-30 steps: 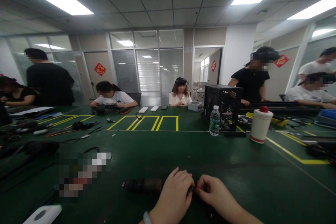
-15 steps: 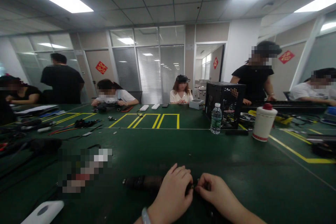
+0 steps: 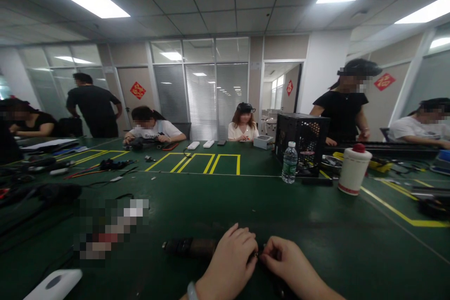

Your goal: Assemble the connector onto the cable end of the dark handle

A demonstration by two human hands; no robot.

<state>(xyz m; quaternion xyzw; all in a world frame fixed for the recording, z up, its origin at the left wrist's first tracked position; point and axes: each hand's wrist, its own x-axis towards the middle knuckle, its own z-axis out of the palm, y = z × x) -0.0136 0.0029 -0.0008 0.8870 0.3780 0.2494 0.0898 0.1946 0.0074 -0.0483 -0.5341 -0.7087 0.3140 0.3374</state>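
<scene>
A dark cylindrical tool [image 3: 190, 247] with a narrow metallic tip at its left end lies on the green tabletop in front of me. My left hand [image 3: 234, 255] curls over the tool's right end, its fingers bent and hiding that part. Close beside it, my right hand [image 3: 284, 257] is closed in a pinch at the end of the tool. Something small and brassy shows between the two hands, too small to name. Whatever the right fingers hold is hidden, and a dark shape runs below that hand.
A water bottle [image 3: 289, 163], a white bottle with a red cap [image 3: 354, 169] and a black computer case [image 3: 302, 143] stand ahead to the right. Cables and dark parts [image 3: 52, 192] lie left. A white device [image 3: 54, 285] is near left. Several people sit or stand around the table.
Both hands stay almost in place at the tool's end. The view has shifted slightly. A standing person at the back left has turned a little, arms now bent outward.
</scene>
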